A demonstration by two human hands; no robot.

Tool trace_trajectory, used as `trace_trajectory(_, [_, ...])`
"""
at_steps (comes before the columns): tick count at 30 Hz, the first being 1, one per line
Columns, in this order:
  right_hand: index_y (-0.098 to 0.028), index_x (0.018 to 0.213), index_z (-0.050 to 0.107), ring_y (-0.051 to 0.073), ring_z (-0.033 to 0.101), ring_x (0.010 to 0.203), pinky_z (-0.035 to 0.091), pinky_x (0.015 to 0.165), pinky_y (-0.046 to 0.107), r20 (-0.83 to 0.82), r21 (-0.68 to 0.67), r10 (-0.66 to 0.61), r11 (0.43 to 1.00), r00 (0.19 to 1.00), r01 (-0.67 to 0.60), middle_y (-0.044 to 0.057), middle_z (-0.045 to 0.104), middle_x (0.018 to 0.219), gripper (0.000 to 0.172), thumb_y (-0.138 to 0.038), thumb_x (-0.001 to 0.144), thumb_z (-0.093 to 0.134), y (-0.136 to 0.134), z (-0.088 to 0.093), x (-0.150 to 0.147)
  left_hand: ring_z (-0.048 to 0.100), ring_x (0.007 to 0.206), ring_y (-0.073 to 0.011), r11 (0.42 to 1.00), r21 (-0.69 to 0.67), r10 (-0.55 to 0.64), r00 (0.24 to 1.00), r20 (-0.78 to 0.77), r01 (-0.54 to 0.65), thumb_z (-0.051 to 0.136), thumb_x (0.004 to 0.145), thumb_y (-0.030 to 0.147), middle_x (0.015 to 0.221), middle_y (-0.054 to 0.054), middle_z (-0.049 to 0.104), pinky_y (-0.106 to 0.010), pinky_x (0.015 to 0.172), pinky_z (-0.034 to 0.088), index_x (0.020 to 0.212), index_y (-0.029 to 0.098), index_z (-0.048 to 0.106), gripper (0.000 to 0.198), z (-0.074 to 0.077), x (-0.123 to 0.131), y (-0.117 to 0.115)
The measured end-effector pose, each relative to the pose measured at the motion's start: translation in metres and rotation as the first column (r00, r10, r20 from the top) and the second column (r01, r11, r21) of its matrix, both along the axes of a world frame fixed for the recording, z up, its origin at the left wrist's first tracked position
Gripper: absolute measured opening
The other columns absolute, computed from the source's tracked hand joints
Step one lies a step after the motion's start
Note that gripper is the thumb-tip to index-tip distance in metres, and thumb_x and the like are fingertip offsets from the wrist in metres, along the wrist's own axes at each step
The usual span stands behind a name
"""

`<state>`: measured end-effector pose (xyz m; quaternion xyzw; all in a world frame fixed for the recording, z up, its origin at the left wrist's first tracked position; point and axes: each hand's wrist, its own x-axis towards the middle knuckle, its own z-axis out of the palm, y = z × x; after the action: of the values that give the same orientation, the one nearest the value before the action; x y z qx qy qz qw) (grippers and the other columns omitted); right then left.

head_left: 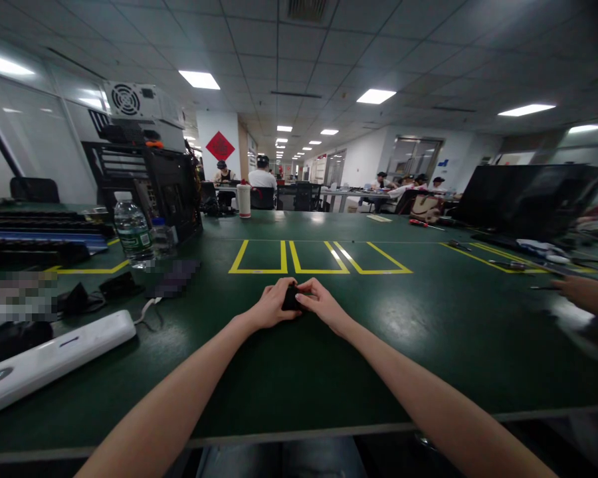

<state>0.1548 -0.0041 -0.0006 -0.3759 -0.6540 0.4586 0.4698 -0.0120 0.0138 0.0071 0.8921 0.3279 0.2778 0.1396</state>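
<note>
A small black object (291,299) is held between my two hands, low over the green table; its kind cannot be made out. My left hand (274,304) wraps round it from the left, fingers closed and thumb toward me. From the right, my right hand (321,304) grips it with thumb and fingertips. Most of the object is hidden by the fingers. Just beyond the hands, several yellow tape outlines (259,271) mark the table top.
At left are a white power strip (60,355), a water bottle (132,232), a dark phone-like slab (177,277) and an open computer case (149,179). A black monitor (528,199) stands at right. Another person's hand (585,295) works at the right edge near tools (511,265).
</note>
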Motion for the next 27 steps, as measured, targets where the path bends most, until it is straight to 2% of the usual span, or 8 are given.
trace_trajectory(4, [-0.019,0.095,0.048,0.015,0.051,0.09,0.04,0.08,0.034,0.062,-0.017,-0.034,0.999,0.997,0.035,0.004,0.051,0.099,0.031,-0.036,0.07,0.054,0.0,0.0005,0.0009,0.041,0.106,-0.023,1.0,0.006,0.008,1.0,0.003,-0.008,0.058,0.067,0.035,0.114,-0.007,0.04,-0.041,0.092,0.028,0.116,0.022,0.027,0.059,-0.0009,-0.0002,0.0012])
trace_trajectory(7, [-0.019,0.094,0.048,0.015,0.051,0.089,0.041,0.08,0.034,0.089,-0.019,-0.004,1.0,0.996,0.005,0.003,0.051,0.098,0.029,-0.035,0.072,0.052,-0.0023,0.0034,0.0015,0.042,0.106,-0.0225,1.0,0.006,0.004,1.0,0.0,-0.004,0.058,0.067,0.034,0.113,-0.007,0.041,-0.04,0.092,0.028,0.115,0.022,0.028,0.059,-0.0014,0.0003,0.0023])
trace_trajectory(11, [-0.019,0.09,0.046,0.015,0.052,0.085,0.043,0.077,0.033,0.064,-0.016,0.017,1.0,0.998,-0.016,0.001,0.051,0.092,0.026,-0.035,0.071,0.054,-0.0052,0.0059,0.0014,0.041,0.106,-0.0221,1.0,-0.003,-0.006,1.0,-0.005,0.006,0.058,0.066,0.033,0.114,-0.007,0.04,-0.04,0.093,0.026,0.116,0.022,0.026,0.06,-0.0005,0.001,0.0017])
trace_trajectory(17, [-0.02,0.086,0.046,0.016,0.052,0.088,0.043,0.079,0.035,0.027,0.019,0.021,1.0,0.999,-0.021,0.001,0.052,0.089,0.02,-0.033,0.072,0.053,-0.0066,0.0088,0.0009,0.041,0.107,-0.022,1.0,-0.023,-0.014,1.0,-0.001,0.013,0.058,0.068,0.032,0.115,-0.006,0.04,-0.041,0.094,0.026,0.116,0.023,0.027,0.058,0.002,0.0013,0.0001])
trace_trajectory(24, [-0.018,0.095,0.047,0.017,0.052,0.091,0.042,0.081,0.036,0.056,-0.022,-0.019,1.0,0.998,0.02,0.005,0.051,0.099,0.03,-0.034,0.071,0.054,-0.0008,0.0039,0.0024,0.042,0.106,-0.022,1.0,-0.03,0.003,1.0,0.001,-0.003,0.058,0.067,0.032,0.114,-0.006,0.041,-0.041,0.093,0.027,0.114,0.023,0.028,0.057,0.0019,0.0036,0.0003])
trace_trajectory(27, [-0.018,0.093,0.047,0.017,0.053,0.089,0.042,0.08,0.036,0.042,-0.021,0.016,1.0,0.999,-0.015,0.004,0.052,0.096,0.029,-0.033,0.07,0.055,0.0017,0.0017,0.002,0.043,0.105,-0.0224,1.0,-0.022,0.016,1.0,-0.002,-0.016,0.059,0.066,0.032,0.113,-0.006,0.042,-0.041,0.092,0.028,0.114,0.022,0.029,0.057,0.0006,0.0045,0.0016])
